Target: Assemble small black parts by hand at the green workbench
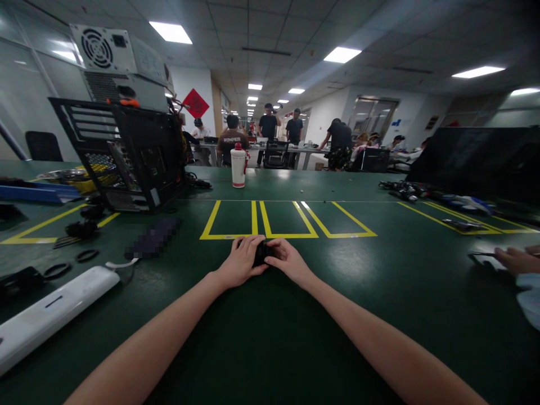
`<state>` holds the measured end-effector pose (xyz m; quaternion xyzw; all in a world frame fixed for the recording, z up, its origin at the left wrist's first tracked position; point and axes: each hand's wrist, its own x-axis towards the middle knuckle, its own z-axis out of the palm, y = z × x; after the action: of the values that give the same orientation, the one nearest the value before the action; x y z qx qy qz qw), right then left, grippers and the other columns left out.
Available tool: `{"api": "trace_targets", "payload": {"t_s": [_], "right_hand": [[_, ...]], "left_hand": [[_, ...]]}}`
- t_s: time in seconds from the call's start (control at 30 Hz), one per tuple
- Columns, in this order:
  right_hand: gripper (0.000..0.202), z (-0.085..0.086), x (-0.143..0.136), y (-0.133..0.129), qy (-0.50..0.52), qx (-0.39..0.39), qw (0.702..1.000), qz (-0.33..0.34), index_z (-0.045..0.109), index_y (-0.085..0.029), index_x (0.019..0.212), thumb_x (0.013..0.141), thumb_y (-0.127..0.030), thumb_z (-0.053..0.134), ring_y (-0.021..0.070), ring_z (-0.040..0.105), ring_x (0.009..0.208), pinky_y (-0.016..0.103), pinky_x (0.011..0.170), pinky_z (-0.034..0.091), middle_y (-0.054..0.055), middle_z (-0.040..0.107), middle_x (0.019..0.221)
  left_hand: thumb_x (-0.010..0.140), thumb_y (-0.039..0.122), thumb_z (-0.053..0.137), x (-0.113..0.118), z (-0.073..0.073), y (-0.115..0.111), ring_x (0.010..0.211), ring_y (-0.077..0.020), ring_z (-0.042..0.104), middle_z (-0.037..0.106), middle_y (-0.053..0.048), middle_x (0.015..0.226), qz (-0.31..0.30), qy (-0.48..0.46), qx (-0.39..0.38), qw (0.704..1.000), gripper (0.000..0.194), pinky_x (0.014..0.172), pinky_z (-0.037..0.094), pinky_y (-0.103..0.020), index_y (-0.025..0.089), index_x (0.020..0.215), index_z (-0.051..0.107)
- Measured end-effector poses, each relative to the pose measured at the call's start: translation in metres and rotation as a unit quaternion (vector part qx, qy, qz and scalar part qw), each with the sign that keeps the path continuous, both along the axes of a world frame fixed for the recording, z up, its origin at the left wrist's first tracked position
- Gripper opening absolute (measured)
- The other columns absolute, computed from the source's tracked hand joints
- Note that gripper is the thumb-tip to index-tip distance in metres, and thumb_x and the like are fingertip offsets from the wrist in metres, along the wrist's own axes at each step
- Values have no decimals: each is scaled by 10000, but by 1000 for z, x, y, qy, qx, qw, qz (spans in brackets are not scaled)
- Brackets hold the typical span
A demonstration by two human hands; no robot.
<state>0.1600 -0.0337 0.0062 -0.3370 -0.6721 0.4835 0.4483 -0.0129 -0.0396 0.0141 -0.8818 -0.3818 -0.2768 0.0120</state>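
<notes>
Between my two hands, low over the green table (270,337), is a small black object (260,254) whose kind I cannot make out. My left hand (242,260) curls over it from the left, the fingers bent across its top and the thumb along its near side. From the right, my right hand (290,261) closes on its other end with thumb and fingertips. Much of the object is hidden by the fingers. Just beyond my hands lie yellow tape outlines (289,235) on the tabletop.
To the left stands a black computer case (139,157) with a power supply (113,50) on top. A white power strip (59,309) lies near left. A white bottle (238,167) stands farther back. At right, another person's hand (512,260) holds a thin dark-edged object. Cables (403,188) lie behind.
</notes>
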Motion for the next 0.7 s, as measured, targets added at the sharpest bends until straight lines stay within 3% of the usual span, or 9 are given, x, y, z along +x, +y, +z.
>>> {"api": "trace_targets", "payload": {"t_s": [0.13,0.3,0.43,0.6,0.7], "right_hand": [[389,-1,3,1,-65,39,994,-77,468,-204,986,642,-328,601,176,487,982,384,910,341,36,520,1013],[325,4,9,1,-118,31,986,-117,497,-208,959,696,-398,525,185,466,1010,414,939,298,39,518,1026],[409,14,15,-2,-158,5,985,-62,466,-212,1028,684,-424,529,195,429,1058,423,949,283,46,478,1095],[708,32,23,-12,-272,4,961,58,357,-204,1162,555,-425,649,215,373,1105,390,947,293,59,383,1199],[676,36,24,-16,-313,19,947,67,383,-225,1139,551,-423,653,208,395,1072,369,924,317,35,398,1167]], "left_hand": [[740,368,508,1,0,5,1102,-240,366,408,-98,1165,13,-23,-19,999,566,929,232,-449,190,1204,238],[767,433,435,1,-3,23,1028,-261,443,481,-96,1089,94,-78,-134,983,441,847,333,-469,189,1124,348],[767,445,432,1,-5,30,999,-243,472,490,-85,1087,88,-110,-195,971,454,844,363,-422,194,1136,349],[781,352,438,1,-1,26,1025,-209,452,434,-61,1154,51,-139,-211,966,475,866,359,-348,229,1211,278],[783,378,427,0,2,24,996,-211,470,444,-63,1133,40,-141,-223,964,459,844,374,-347,233,1198,295]]}}
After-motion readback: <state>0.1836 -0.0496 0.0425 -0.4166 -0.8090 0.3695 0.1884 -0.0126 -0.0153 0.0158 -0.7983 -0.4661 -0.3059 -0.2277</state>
